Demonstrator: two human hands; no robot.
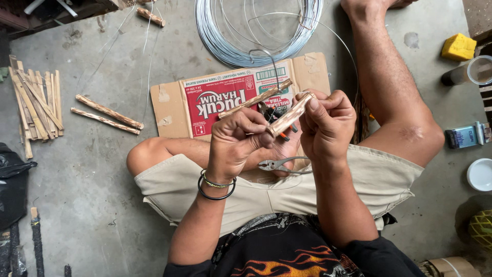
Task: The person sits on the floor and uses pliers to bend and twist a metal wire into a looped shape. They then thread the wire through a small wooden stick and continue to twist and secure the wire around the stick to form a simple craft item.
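Head view, hands: the left hand point(237, 139) is closed around the lower ends of two short wooden sticks point(287, 117), and the right hand point(324, 125) pinches the upper end of the nearer stick between thumb and fingers. Both are held above the lap.
Sticks: rough, mottled brown and pale wood, roughly squared, crossing each other at a slant.
Wire: a thin grey strand point(271, 64) arcs from the sticks up to a large round coil of shiny wire point(256, 31) on the floor.
Pliers: bare metal pliers point(279, 164) lie on the beige shorts just below the hands; another tool with orange tips shows behind the fingers, too hidden to name.
Cardboard: a flattened brown box point(169, 102) with a red and white printed panel lies on the floor just beyond the knees.
Spare wood: two loose sticks point(107, 115) and a pile of pale slats point(36, 105) lie to the left.
Floor: grey stained concrete point(92, 205).
Right edge: a yellow sponge block point(458, 47), a clear plastic cup point(474, 71), a small blue packet point(464, 137), a white lid point(480, 174).
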